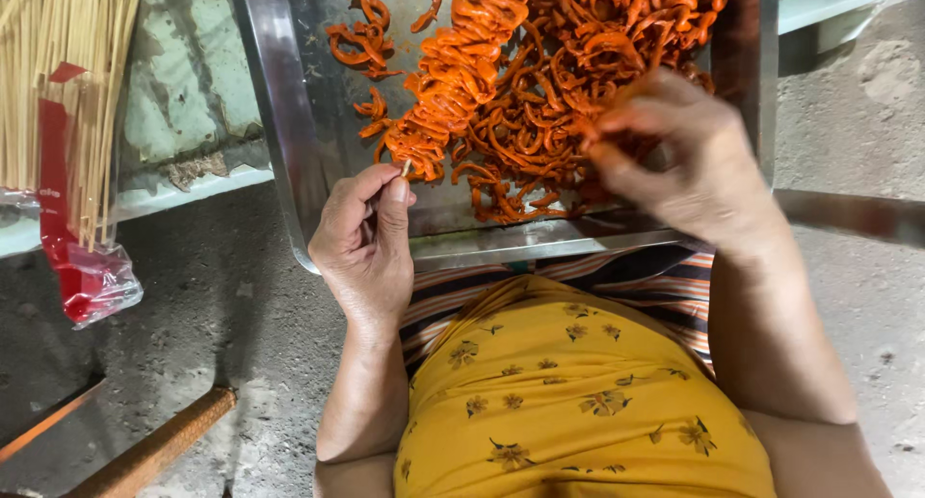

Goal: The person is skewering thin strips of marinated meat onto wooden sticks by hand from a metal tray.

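Hands over steel tray (279, 122): left hand (364, 243) clenched on skewer (407, 167) w/ orange strips (448, 93) threaded on, near tray's front edge. Right hand (674, 156) pinches a loose strip from pile (578, 65) (blurred). Risk: skewer tip pricking fingers, or strips sliding off if tilted. Skewer's long axis runs up-right, toward tray's far side.

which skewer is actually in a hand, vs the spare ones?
The one pinched in the left hand: a loaded skewer threaded with orange strips, over the steel tray. The bare skewers stay bundled in the plastic bag, far left.
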